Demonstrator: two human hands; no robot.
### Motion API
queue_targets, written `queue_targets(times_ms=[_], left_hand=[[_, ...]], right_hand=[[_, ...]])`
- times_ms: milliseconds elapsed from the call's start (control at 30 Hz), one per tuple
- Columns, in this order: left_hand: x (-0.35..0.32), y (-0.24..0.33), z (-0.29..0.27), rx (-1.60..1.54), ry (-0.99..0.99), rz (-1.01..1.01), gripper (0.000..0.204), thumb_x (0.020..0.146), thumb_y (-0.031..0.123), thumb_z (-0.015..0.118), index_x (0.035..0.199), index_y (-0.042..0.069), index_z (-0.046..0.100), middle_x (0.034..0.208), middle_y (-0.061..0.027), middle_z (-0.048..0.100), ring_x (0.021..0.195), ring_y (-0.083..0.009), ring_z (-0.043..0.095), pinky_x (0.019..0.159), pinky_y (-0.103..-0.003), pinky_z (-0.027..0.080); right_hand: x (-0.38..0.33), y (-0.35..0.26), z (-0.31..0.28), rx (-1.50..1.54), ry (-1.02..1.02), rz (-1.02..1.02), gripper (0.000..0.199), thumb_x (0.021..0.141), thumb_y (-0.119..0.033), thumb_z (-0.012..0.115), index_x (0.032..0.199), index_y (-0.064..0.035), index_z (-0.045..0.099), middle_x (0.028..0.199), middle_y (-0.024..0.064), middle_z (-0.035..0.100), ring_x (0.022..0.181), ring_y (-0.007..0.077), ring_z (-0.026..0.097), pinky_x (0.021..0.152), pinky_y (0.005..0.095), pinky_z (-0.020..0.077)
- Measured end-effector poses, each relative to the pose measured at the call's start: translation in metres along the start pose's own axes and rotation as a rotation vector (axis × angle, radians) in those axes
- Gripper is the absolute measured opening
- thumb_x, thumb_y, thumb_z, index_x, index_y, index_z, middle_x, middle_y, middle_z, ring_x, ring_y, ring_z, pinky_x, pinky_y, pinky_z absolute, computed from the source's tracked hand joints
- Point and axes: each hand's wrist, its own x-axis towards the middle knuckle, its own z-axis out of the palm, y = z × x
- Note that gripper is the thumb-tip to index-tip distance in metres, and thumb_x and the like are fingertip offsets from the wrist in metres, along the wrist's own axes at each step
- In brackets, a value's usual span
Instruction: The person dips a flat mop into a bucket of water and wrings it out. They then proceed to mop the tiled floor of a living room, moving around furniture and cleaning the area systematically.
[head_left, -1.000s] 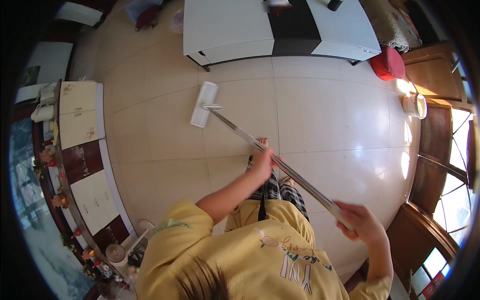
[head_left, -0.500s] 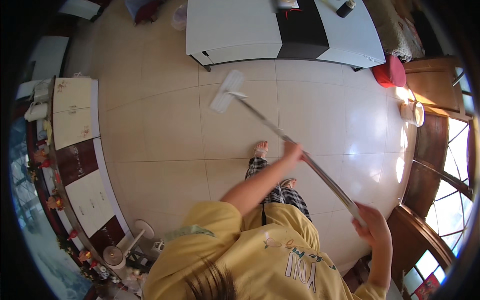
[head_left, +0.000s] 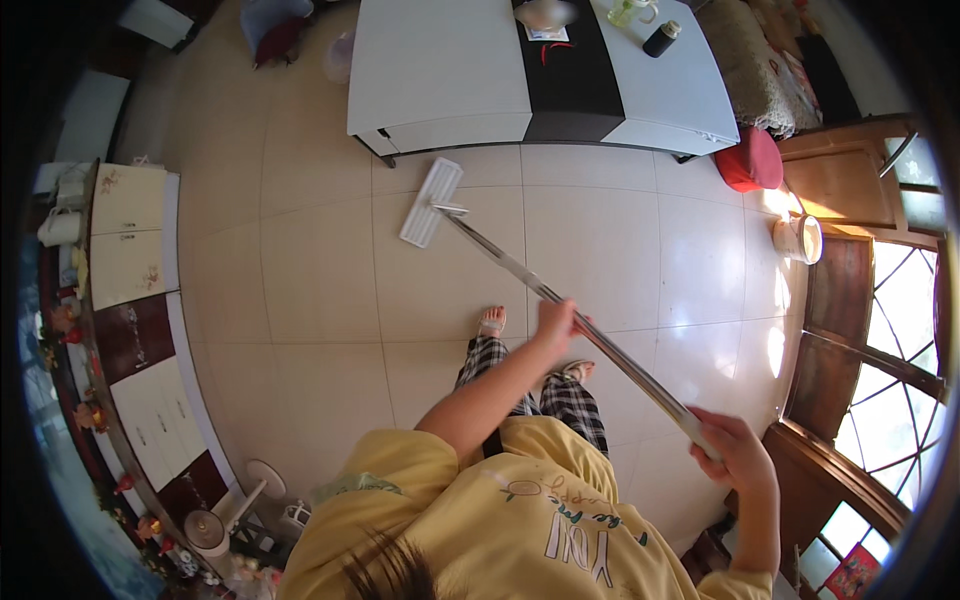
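A flat mop (head_left: pixel 510 264) slants across the view, its white rectangular mop head (head_left: pixel 425 217) on the tiled floor (head_left: pixel 320 280) near the front left leg (head_left: pixel 389 159) of a low white-and-black table (head_left: pixel 440 70). The left hand (head_left: pixel 561 328) is wrapped around the middle of the metal pole, and the right hand (head_left: pixel 735 447) is closed around its upper end; some fingers on each are hidden behind the pole, so how tightly they grip cannot be told. The likeliest trouble is a push forward and to the left: the head could strike the table leg, and a hard knock might jar the dark bottle (head_left: pixel 661 39) standing on top. A sudden twist of the pole could also tip the head at its joint, leaving only an edge on the tiles. The right hand sits so near the pole's end that a strong pull could slide it off. Drawing the head straight back might bring it against the sandalled left foot (head_left: pixel 492 321). Whether the shine on the tiles is damp or only window light cannot be told; if damp, the sandals could slip.
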Motion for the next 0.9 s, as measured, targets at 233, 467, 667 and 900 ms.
queue_targets(times_ms=[233, 467, 667, 900], left_hand=[[0.095, 0.02, 0.007, 0.045, 0.064, 0.058, 0.008, 0.069, 0.002, 0.04, 0.063, -0.002, 0.035, 0.058, -0.0128, 0.045, 0.05, -0.0266, 0.054, 0.044, -0.036, 0.049], [0.145, -0.104, 0.107, 0.469, 0.057, -0.047, 0.007, 0.069, -0.001, 0.036, 0.075, -0.003, 0.035, 0.067, -0.0126, 0.047, 0.055, -0.0241, 0.056, 0.047, -0.036, 0.05], [0.084, -0.296, 0.266, 0.595, -0.329, -0.283, 0.016, 0.067, -0.001, 0.034, 0.081, -0.008, 0.032, 0.064, -0.0163, 0.048, 0.052, -0.0266, 0.056, 0.042, -0.038, 0.05], [-0.024, -0.399, 0.331, 0.491, -0.457, -0.55, 0.019, 0.072, 0.004, 0.038, 0.088, -0.005, 0.037, 0.063, -0.0143, 0.049, 0.045, -0.0259, 0.054, 0.035, -0.036, 0.047]], right_hand=[[0.102, -0.018, -0.04, 0.191, -0.228, -0.103, 0.032, 0.082, -0.014, 0.039, 0.111, -0.0028, 0.042, 0.062, 0.0056, 0.045, 0.04, 0.0031, 0.025, 0.032, 0.0141, 0.0192], [0.125, 0.058, -0.162, 0.398, -0.154, 0.002, 0.032, 0.082, -0.015, 0.039, 0.112, -0.0031, 0.041, 0.064, 0.0054, 0.044, 0.04, 0.004, 0.024, 0.033, 0.0139, 0.0205], [0.022, 0.153, -0.245, 0.487, 0.379, 0.039, 0.03, 0.083, -0.015, 0.037, 0.111, -0.0053, 0.042, 0.061, 0.004, 0.046, 0.037, 0.0034, 0.03, 0.03, 0.0156, 0.0191], [-0.086, 0.152, -0.236, 0.387, 0.685, 0.018, 0.032, 0.08, -0.013, 0.038, 0.11, -0.004, 0.043, 0.057, 0.0027, 0.045, 0.034, 0.0029, 0.031, 0.03, 0.0152, 0.019]])
